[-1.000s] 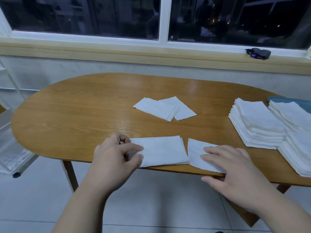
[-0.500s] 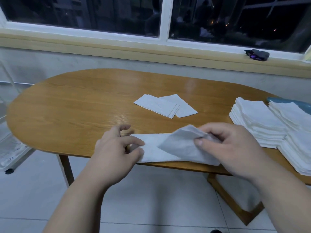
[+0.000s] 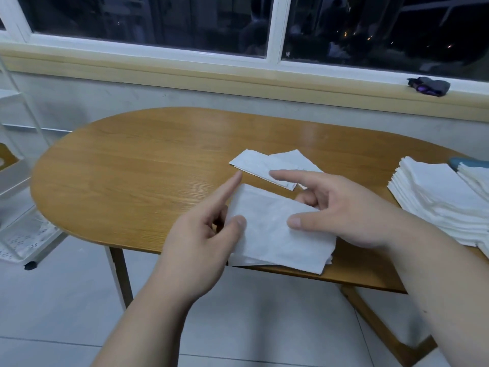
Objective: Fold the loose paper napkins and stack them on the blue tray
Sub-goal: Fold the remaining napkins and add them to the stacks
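A white folded paper napkin (image 3: 275,229) is held above the near edge of the oval wooden table (image 3: 137,165). My left hand (image 3: 203,239) pinches its left side between thumb and fingers, index finger pointing out. My right hand (image 3: 352,207) grips its right side, thumb on top. Two folded napkins (image 3: 262,165) lie overlapping at the table's middle, partly behind my right fingers. A tall stack of folded napkins (image 3: 434,192) sits at the right. A sliver of the blue tray (image 3: 465,162) shows behind it under another pile (image 3: 476,176).
A white wire rack (image 3: 18,207) stands on the tiled floor at the left of the table. A dark small object (image 3: 428,86) lies on the window sill at the back right. The wall and window run behind the table.
My right hand laid the right napkin over the left one. Both hands now lift the napkins together off the table edge.
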`<state>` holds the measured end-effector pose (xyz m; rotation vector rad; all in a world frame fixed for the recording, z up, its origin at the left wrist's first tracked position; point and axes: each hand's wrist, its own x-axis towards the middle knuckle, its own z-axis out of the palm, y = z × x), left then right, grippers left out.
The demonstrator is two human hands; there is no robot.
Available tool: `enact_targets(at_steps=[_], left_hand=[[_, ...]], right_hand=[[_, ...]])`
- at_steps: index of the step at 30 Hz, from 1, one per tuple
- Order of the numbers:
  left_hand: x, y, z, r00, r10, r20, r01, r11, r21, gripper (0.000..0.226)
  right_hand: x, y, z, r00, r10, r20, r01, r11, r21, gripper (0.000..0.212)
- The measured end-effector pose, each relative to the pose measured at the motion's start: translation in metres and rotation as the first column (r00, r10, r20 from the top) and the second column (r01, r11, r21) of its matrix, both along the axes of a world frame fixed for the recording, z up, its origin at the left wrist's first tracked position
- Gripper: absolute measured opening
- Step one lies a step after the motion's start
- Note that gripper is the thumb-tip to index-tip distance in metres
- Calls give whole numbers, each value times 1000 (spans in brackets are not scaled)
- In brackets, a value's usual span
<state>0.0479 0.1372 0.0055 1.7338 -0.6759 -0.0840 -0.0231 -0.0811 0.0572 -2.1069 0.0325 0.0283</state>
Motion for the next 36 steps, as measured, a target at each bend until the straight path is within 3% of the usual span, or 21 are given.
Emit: enact_targets(at_steps=[3,6,9,11,14,23,33,36], left_hand=[[-1,-4,-1,999,19,-26,-18,999,43,53],[-1,-6,-1,1000,-5,-10,6,995,100,51],[-1,-3,-1,996,-87,-1,85,973,216,51],[1,0,-2,993,-121,4,115,956,270,46],[3,0,-4,991,-130,38,111,942,317,41],[8,-3,-8,996,-53,69,24,928,371,24],[12,-4,-15,977,-19,211,-80,888,452,19],[11,-4,-17,944,7,329,-156,889,430,16]], right_hand=[[-16,-9,-15,998,-32,55,26,993,111,66],[-23,-9,-29,965,-200,172,193,979,57,50],[-24,-2,-38,885,-405,228,362,908,208,30],[-22,0,-46,849,-452,273,428,892,146,18],[-21,0,-52,841,-446,304,423,895,144,5],[-20,-13,-60,907,-304,291,345,933,-102,28],[-14,-11,-66,931,-215,296,334,830,-447,32],[-14,-10,-66,938,-204,280,321,817,-480,35]])
